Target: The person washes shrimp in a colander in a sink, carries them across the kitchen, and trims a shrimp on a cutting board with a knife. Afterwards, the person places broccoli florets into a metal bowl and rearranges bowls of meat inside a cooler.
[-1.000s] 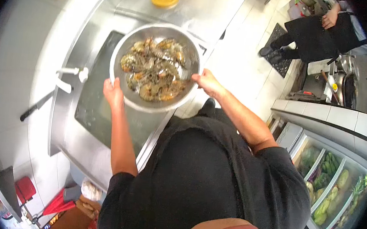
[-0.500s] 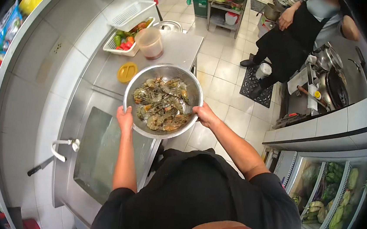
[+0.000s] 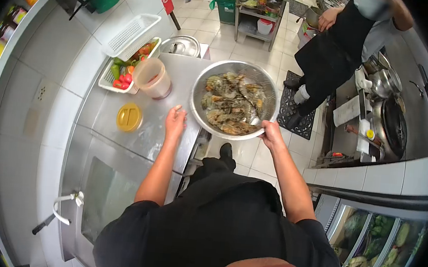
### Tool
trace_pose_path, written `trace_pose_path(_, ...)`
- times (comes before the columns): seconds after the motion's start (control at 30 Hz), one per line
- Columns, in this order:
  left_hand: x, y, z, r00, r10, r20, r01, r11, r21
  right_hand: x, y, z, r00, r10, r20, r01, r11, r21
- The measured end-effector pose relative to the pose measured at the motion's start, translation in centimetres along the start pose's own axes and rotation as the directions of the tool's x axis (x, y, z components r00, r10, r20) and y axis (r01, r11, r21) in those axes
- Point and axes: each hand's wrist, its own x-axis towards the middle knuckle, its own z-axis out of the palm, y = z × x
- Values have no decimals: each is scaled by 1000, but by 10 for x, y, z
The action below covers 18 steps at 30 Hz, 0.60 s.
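Note:
My right hand (image 3: 272, 134) grips the near right rim of a metal colander (image 3: 198, 118), holding it out past the counter's edge. Inside lie several raw, grey-brown shrimp (image 3: 234, 102). My left hand (image 3: 176, 122) is off the colander, a little left of its rim and over the steel counter, with its fingers partly curled and apart and nothing in them. Left of that hand is a yellow round lid (image 3: 129, 117). Behind the lid stands a clear plastic tub (image 3: 151, 78) with some reddish matter at its bottom.
A white basket of peppers and tomatoes (image 3: 122, 78) sits by the wall. At the left is a sink (image 3: 109, 200) with a white faucet (image 3: 68, 204). A co-worker in a black apron (image 3: 329, 49) stands at the right near the stove pans (image 3: 392, 130). An open vegetable fridge (image 3: 377, 249) is lower right.
My left hand has let go of the colander's rim. The colander has moved right, away from the sink side, held by my right hand. My view has shifted along the counter.

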Motion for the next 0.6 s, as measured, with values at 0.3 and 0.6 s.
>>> trace_pose_path(0.3,111,0,93,981,-33,192,36,999,-13,89,-54,-51,966,-21,-258,26,1000,16)
trace_pose_path(0.6,238,-27,170,980,143,142,-160,980,118,210,-136,-86,927,-76,-367,117,989,92)
